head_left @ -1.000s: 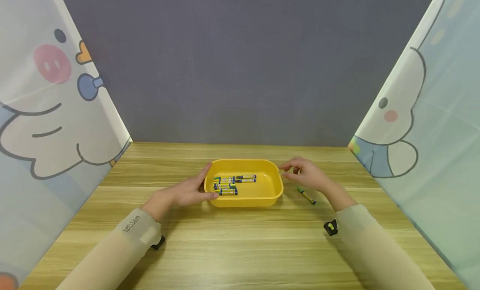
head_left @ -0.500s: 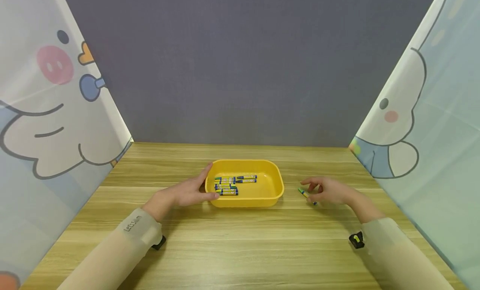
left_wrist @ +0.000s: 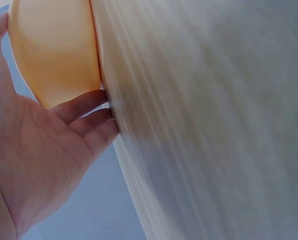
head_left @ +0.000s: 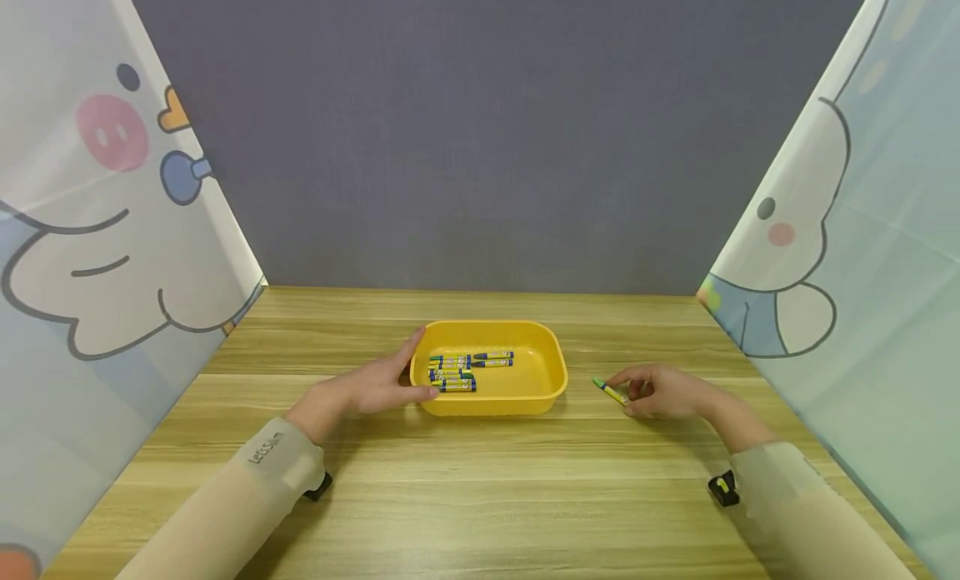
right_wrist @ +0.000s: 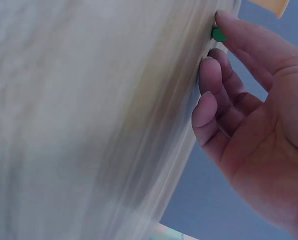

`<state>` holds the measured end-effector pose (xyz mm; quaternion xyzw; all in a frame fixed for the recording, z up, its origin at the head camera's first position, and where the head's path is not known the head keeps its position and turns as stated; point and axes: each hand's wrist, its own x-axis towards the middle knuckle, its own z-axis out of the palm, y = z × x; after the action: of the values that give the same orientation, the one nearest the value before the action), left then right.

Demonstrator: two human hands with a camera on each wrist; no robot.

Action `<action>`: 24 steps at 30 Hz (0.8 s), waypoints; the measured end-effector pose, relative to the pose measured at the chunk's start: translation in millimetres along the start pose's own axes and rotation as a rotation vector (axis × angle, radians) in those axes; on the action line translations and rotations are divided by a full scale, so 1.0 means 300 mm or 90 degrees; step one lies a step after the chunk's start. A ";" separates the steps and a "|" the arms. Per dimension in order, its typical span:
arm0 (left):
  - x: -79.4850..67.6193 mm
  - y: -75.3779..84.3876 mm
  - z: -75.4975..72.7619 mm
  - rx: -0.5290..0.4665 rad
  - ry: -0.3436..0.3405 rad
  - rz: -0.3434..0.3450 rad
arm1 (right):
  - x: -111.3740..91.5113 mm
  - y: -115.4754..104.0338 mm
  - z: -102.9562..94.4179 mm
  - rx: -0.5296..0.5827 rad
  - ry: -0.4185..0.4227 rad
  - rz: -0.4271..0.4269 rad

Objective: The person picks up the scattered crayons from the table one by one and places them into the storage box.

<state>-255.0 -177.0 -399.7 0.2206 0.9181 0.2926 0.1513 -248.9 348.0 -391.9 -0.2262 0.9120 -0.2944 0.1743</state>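
Note:
A yellow plastic tray stands mid-table with several crayons in its left half and two dark-tipped crayons further right. My left hand holds the tray's left end, its thumb over the front rim and its other fingers against the outer wall, as the left wrist view shows. To the right of the tray, my right hand pinches a green crayon between thumb and index finger. In the right wrist view only the green crayon's end shows beside the thumb; the other fingers are loosely bent.
The wood-grain table runs up to a dark grey back panel. Cartoon-printed sheets flank it, a left sheet and a right sheet. A black wrist device sits under the right sleeve.
The right hand has moved from beside the tray's right rim rightward and down to the green crayon and now pinches it. That crayon has shifted slightly left. The left hand stays on the tray.

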 end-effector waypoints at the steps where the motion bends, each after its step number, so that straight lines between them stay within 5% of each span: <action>1: 0.000 -0.002 0.001 0.000 0.000 0.001 | 0.001 0.001 0.001 0.000 0.000 -0.003; 17: -0.004 0.000 0.003 -0.004 0.001 0.008 | 0.016 0.011 0.016 -0.029 0.047 -0.020; 24: 0.000 0.002 0.000 0.008 -0.002 -0.004 | 0.024 -0.019 -0.009 -0.035 0.130 -0.058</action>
<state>-254.7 -176.6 -399.1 0.2191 0.9204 0.2860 0.1521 -254.4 341.5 -387.5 -0.2407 0.9216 -0.2983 0.0608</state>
